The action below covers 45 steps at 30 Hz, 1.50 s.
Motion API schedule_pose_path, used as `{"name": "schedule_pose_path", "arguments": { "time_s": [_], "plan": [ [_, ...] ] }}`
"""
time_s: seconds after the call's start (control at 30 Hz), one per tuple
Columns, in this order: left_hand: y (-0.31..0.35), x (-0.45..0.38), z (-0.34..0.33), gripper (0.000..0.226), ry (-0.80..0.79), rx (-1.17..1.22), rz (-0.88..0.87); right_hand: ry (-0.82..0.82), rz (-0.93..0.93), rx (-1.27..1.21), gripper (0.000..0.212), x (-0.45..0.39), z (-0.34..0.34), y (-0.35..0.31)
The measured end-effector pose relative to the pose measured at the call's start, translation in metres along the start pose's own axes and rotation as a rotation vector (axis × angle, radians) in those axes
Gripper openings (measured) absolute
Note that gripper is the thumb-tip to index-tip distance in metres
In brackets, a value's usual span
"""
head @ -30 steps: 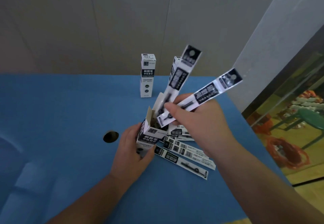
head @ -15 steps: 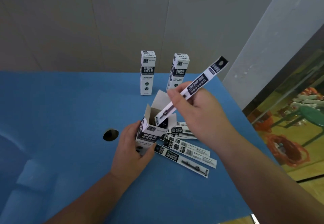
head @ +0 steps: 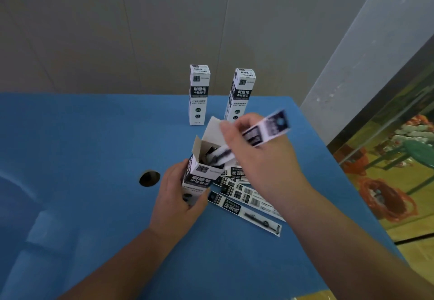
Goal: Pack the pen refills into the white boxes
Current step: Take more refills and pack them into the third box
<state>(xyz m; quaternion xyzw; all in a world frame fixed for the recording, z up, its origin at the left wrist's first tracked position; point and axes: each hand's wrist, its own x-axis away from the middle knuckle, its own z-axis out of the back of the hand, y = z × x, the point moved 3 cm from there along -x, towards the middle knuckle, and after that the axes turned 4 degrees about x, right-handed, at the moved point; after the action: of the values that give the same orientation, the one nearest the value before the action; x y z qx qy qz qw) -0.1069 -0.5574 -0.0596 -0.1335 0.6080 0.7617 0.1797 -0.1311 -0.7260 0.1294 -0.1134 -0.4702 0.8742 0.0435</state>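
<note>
Head view: refill [head: 263, 131] slanting, low end in box [head: 199, 175].

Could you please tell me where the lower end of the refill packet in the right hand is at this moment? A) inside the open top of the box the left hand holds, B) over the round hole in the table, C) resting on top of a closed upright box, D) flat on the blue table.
A: the right hand angles the refill packet so its lower end dips into the open box gripped by the left hand.
</note>
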Motion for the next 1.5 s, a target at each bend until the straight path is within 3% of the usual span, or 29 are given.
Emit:
{"name": "schedule_pose_path", "arguments": {
  "time_s": [0.3, 0.53, 0.6, 0.7, 0.77, 0.93, 1.1, 1.33, 1.5],
  "plan": [
    [0.000, -0.001, 0.000, 0.067, -0.010, -0.005, -0.002, -0.009, 0.114, 0.237, 0.027, -0.006, -0.004, 0.003],
    [0.001, 0.000, 0.001, 0.068, 0.004, -0.008, 0.003, 0.091, 0.033, 0.270, 0.015, -0.008, 0.011, 0.042],
    [0.000, -0.001, 0.000, 0.068, 0.007, -0.021, 0.018, -0.078, -0.063, 0.507, 0.009, -0.009, 0.011, 0.068],
    [0.000, -0.002, 0.000, 0.069, -0.002, -0.013, 0.031, -0.427, -0.137, 0.866, 0.051, 0.000, 0.000, 0.109],
    [0.001, -0.002, 0.001, 0.070, -0.005, 0.000, 0.023, -0.488, -0.146, 0.931, 0.065, 0.006, -0.005, 0.127],
    [-0.003, -0.001, 0.000, 0.070, -0.033, 0.023, 0.043, -0.476, -0.134, 0.937, 0.058, 0.006, -0.009, 0.151],
    [-0.004, 0.000, 0.000, 0.069, -0.045, 0.043, 0.059, -0.510, -0.184, 0.864, 0.029, 0.002, -0.010, 0.153],
    [0.004, -0.001, 0.001, 0.072, -0.021, 0.001, 0.024, -0.531, -0.122, 0.919, 0.036, 0.000, -0.005, 0.147],
    [0.006, -0.001, 0.001, 0.068, -0.018, -0.030, 0.020, -0.442, -0.118, 0.800, 0.035, -0.012, 0.018, 0.122]
  ]
}}
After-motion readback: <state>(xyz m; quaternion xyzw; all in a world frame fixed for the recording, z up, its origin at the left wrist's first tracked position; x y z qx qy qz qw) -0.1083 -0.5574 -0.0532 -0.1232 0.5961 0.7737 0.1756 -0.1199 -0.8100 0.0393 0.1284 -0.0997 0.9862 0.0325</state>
